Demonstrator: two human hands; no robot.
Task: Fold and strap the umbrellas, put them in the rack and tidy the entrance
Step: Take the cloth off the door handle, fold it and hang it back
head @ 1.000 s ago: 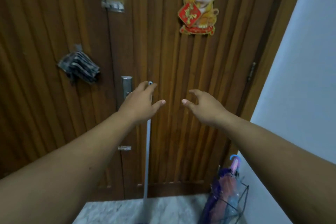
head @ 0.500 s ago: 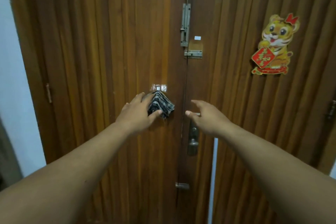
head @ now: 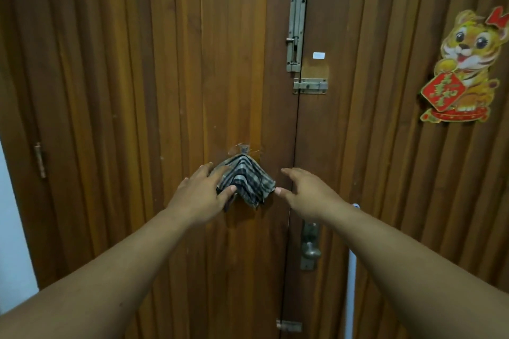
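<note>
A striped cloth (head: 243, 183) hangs from a clear hook (head: 244, 149) on the wooden door (head: 137, 118). The left hand (head: 202, 195) touches it, thumb on the fabric; the right hand (head: 305, 192) hovers beside, fingers relaxed. This looks like entrance tidying; next, both hands likely lift it off.

Checked cloth (head: 245, 183), folded, draped over a door hook (head: 244, 149)

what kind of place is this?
Likely the inside of a home's front entrance: a wooden double door with slide bolts and a knob handle, a tiger decoration stuck on it, and a checked cloth hanging from a hook.
</note>
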